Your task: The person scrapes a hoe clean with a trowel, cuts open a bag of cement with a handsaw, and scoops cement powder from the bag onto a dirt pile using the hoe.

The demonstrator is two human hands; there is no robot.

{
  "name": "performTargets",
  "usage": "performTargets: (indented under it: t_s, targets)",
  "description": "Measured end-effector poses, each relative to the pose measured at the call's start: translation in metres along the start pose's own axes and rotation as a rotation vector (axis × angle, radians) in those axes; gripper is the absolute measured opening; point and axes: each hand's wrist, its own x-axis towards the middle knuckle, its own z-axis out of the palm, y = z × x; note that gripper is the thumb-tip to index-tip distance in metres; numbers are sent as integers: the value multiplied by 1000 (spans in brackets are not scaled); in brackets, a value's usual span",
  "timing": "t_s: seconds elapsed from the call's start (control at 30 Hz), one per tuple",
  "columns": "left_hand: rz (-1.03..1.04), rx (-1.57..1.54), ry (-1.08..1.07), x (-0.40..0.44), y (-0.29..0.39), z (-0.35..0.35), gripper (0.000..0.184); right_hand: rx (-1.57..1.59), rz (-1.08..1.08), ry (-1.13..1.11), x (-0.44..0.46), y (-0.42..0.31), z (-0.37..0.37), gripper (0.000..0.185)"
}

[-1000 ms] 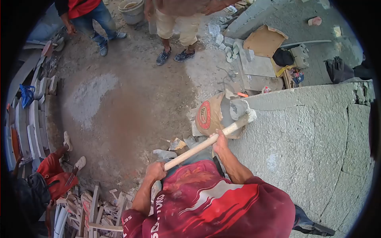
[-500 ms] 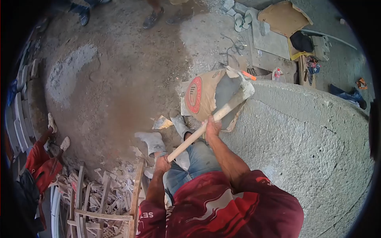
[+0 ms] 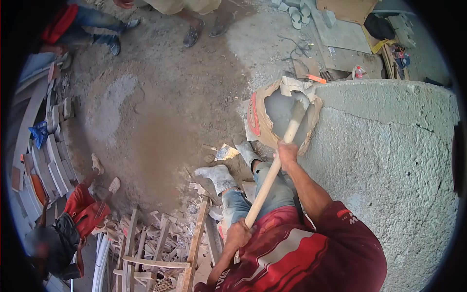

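My right hand [image 3: 287,153] is wrapped round the upper shaft of a wooden-handled hoe [image 3: 267,187], close to the bag. Lower down, my left hand [image 3: 238,234] grips the handle's end near my waist. The hoe's pale, cement-caked head reaches into the torn mouth of a brown paper cement bag [image 3: 266,131]; its blade is hidden. Grey powder [image 3: 280,109] shows inside the bag, which bears a red printed emblem and leans by the rough concrete wall.
A rough concrete wall [image 3: 384,160] rises on my right. Wooden frames [image 3: 197,238] and rubble lie near my left side. A person in red shorts [image 3: 87,207] is at left; other people's legs [image 3: 192,31] show at the top. Flip-flops [image 3: 295,18] and a bottle [image 3: 359,72] lie beyond the bag.
The hoe's head has gone from the bag's rim down into its mouth, and the handle now stands steeper in view. The view has shifted, showing more of the people at left.
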Motion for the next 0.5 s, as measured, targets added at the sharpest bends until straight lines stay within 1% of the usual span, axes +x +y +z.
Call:
performTargets:
  t_s: [0.07, 0.1, 0.13, 0.2, 0.23, 0.27, 0.3, 0.37, 0.4, 0.43, 0.47, 0.5]
  targets:
    - [-44, 23, -21, -3, 3, -4, 50, -89, 46, 10, 7, 7, 1, 22]
    - [-46, 6, -67, -6, 7, -10, 53, -86, 62, 12, 6, 7, 0, 22]
    - [-23, -11, -108, -5, 13, -14, 56, -66, 64, -18, 13, -3, -2, 20]
    - [19, -20, -143, -41, 36, -27, 59, -17, 76, -113, 10, -17, -16, 18]
    - [68, -31, -146, -43, 49, -40, 62, -6, 36, -131, 9, -34, -12, 18]
    - [118, -76, -124, -53, 46, -41, 62, 15, 70, -123, -5, -38, -14, 19]
    - [108, -78, -108, -58, 42, -43, 62, 31, 127, -116, -19, -33, -17, 20]
    - [89, -8, -107, -60, 33, -51, 57, 40, 146, -111, -10, -16, -5, 22]
    - [59, -59, -136, -49, 22, -47, 56, 27, 157, -93, -2, -11, 1, 22]
    - [52, -39, -131, -54, 36, -62, 56, 20, 173, -64, 0, -8, 5, 21]
    - [38, -85, -187, -62, 65, -82, 55, -8, 183, -72, 2, -19, 5, 23]
    - [27, -139, -246, -69, 82, -88, 55, -6, 189, -61, -5, -15, -6, 23]
